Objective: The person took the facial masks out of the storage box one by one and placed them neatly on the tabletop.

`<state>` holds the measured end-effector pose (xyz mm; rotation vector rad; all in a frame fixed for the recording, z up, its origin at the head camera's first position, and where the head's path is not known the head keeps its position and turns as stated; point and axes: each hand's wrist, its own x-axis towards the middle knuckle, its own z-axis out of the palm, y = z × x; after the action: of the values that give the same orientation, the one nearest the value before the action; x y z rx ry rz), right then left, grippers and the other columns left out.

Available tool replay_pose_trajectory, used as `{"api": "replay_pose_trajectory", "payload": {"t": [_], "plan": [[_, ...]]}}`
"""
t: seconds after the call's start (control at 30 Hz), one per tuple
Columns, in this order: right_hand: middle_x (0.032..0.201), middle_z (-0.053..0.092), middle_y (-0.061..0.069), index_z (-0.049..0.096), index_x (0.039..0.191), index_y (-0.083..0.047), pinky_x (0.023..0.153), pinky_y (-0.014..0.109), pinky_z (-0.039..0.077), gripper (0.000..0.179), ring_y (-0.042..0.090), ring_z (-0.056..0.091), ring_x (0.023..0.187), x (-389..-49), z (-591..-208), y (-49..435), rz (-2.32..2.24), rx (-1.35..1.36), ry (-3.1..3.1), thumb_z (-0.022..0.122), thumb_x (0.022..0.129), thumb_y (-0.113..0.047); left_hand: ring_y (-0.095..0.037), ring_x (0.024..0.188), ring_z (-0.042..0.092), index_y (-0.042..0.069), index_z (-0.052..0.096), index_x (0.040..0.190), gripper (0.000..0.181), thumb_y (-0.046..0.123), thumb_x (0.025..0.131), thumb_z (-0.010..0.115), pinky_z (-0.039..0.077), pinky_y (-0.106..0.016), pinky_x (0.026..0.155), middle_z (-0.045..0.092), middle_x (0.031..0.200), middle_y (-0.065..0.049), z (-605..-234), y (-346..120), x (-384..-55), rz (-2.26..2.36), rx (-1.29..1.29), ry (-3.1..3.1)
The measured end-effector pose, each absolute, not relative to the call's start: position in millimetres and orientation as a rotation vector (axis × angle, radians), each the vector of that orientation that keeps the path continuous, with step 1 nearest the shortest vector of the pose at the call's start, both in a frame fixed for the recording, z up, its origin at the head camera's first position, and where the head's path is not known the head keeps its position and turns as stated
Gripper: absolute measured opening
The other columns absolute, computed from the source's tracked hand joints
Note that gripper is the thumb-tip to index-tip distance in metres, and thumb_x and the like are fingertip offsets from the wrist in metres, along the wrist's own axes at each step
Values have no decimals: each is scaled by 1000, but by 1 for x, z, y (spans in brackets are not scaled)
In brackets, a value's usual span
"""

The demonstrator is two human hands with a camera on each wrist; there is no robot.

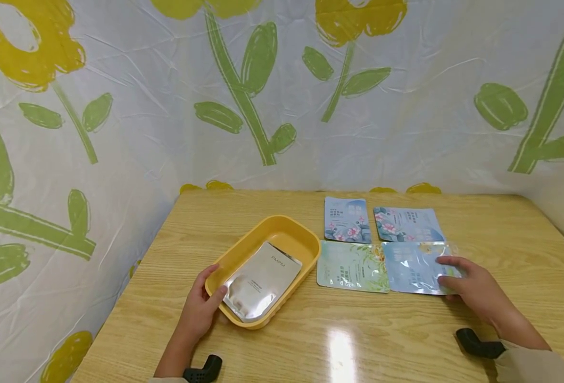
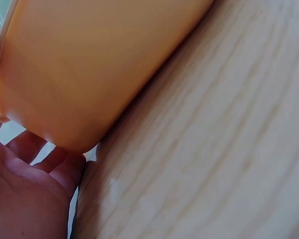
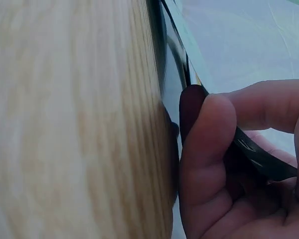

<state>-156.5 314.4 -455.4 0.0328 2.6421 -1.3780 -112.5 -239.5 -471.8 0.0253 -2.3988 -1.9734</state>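
A yellow plastic tray (image 1: pixel 282 230) sits slanted on the table, with a silver face mask sachet (image 1: pixel 263 279) lying in it. My left hand (image 1: pixel 200 306) grips the tray's near left corner, thumb over the rim and fingers against the outside wall. In the left wrist view, those fingers (image 2: pixel 65 167) reach under the orange-looking tray wall (image 2: pixel 89 64). On the right, my right hand (image 1: pixel 483 290) pinches the right end of a light blue sachet (image 1: pixel 411 268). The right wrist view shows the thumb (image 3: pixel 209 144) at the sachet's dark edge (image 3: pixel 264 164), which is tilted off the wood.
A green sachet (image 1: pixel 351 266) lies between the tray and the blue one. Behind them lie two blue sachets with pink flowers, one on the left (image 1: pixel 346 219) and another (image 1: pixel 408 223) on the right. A flower-printed cloth (image 1: pixel 291 96) hangs behind the wooden table (image 1: pixel 382 335).
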Motion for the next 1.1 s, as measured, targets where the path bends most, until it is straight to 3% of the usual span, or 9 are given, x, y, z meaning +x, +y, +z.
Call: {"api": "replay_pose_trajectory", "payload": {"t": [0.17,0.3,0.4,0.5,0.53,0.63,0.83,1.1], "plan": [[141,31,44,43,140,12,65,29,56,54,23,57,93,-157,-453,313,-1287,11,2693,63,97,-16,-37,138,38,4,36,149,56,10,100,61,40,-13,96,32,154,-24,-473,-240,-113,-1958,20,-2406],[140,31,44,43,141,11,68,30,54,56,38,51,101,-159,-450,312,-1215,20,2715,63,98,-18,-37,139,37,4,37,149,56,11,100,62,39,-12,96,32,154,-23,-473,-240,-113,-1942,18,-2415],[141,28,45,40,143,10,84,46,48,60,47,42,107,-161,-447,313,-1143,35,2722,63,99,-24,-37,139,37,4,37,149,56,12,100,62,39,-12,96,32,155,-23,-473,-240,-113,-1937,16,-2417],[144,22,47,37,144,9,98,68,32,63,59,32,120,-162,-444,313,-1086,42,2722,61,100,-29,-38,139,38,4,37,149,56,11,100,62,39,-12,96,32,155,-23,-474,-240,-113,-1940,18,-2418],[144,20,48,36,145,10,99,74,24,64,63,27,124,-162,-443,313,-1072,44,2724,60,100,-30,-37,138,38,4,37,149,56,11,100,62,39,-12,96,32,154,-23,-474,-240,-113,-1942,20,-2418],[145,18,49,33,146,11,101,78,17,69,68,17,130,-163,-443,314,-1027,53,2734,60,99,-33,-37,139,38,4,37,149,56,11,100,62,39,-12,96,32,154,-23,-474,-240,-114,-1946,26,-2419],[141,23,50,30,145,16,97,76,26,78,65,25,125,-163,-441,317,-944,74,2774,60,99,-40,-37,139,38,4,37,149,56,12,100,62,40,-13,96,33,154,-23,-473,-240,-114,-1946,31,-2421],[139,32,46,30,143,20,91,66,41,78,61,37,121,-162,-441,326,-936,39,2808,58,101,-40,-37,138,38,4,36,149,56,10,100,61,40,-13,96,32,154,-24,-474,-241,-114,-1965,21,-2407]]}}
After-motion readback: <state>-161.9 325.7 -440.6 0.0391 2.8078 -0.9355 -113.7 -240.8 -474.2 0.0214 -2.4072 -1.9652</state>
